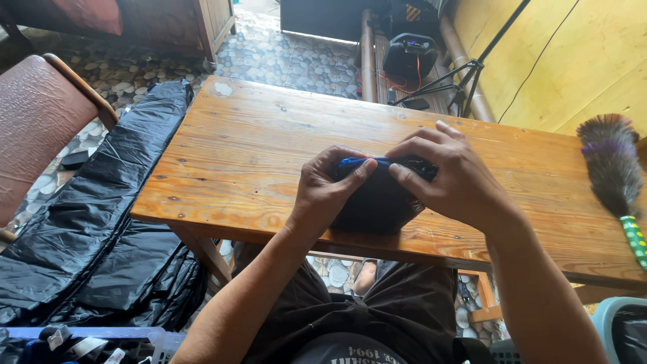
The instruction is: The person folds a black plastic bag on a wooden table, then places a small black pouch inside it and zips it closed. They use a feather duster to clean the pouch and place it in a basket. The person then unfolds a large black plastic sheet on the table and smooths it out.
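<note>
Dark cloth, bunched into a small bundle (377, 202), sits on the wooden worktop (269, 148) near its front edge, and both hands are on it. The left hand (323, 192) wraps the bundle's left side with its thumb pressing down on a bright blue edge strip (364, 162) that runs along the top of the bundle. The right hand (451, 178) comes over from the bundle's right, thumb and forefinger pinched together on the same top edge, the other fingers spread above it. So each grip is clamped on the cloth, the two meeting at the blue strip.

By the look of it, the step in hand is folding or rolling the cloth tight, and the top edge is being tucked or lined up. The next move would seem to call for keeping that edge pinned with one thumb while the other hand presses the roll flat, so it does not spring loose.

No package or label shows on the bundle itself. Far to the right of the bundle lies a feather duster (613, 168) with a green spotted handle. Left of the bundle, beyond the worktop's edge, black plastic sheeting (101, 216) drapes to the floor beside a brown padded chair (37, 121).
</note>
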